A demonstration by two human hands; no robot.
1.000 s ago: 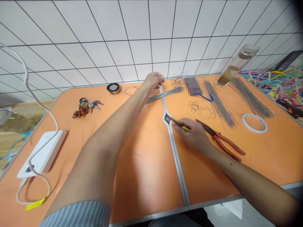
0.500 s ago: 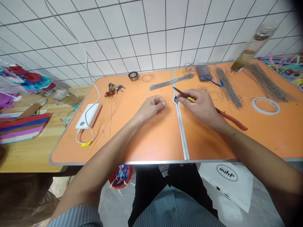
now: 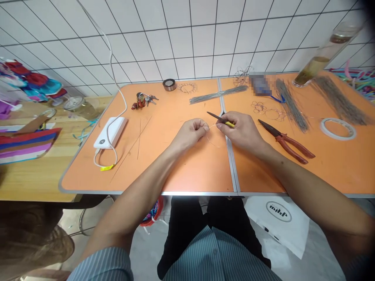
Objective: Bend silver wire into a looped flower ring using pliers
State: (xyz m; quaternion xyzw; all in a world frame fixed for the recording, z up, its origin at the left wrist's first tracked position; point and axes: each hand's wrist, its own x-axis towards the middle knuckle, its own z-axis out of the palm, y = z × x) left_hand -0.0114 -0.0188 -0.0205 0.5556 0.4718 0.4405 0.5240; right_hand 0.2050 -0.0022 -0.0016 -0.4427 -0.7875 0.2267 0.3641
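Fingers (image 3: 199, 124) of the left hand (image 3: 187, 134) pinch a thin wire (image 3: 213, 125) between the bench's (image 3: 202, 175) front and back edges; the right hand (image 3: 242, 128) is closed round a yellow-handled tool (image 3: 230, 124). A light, steady pinch should avoid kinks.

1 thin, curved wire (image 3: 213, 125), 1 dark, pointed tool (image 3: 216, 116) just beside it, yellow-marked, tip leftward

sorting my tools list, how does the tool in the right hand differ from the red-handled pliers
The tool is gripped in the right hand; the pliers lie on the orange table. The tool shows a yellow patch, while the pliers have red handles. The tool is partly hidden by the hand; the pliers show whole. Both have dark, narrow tips.
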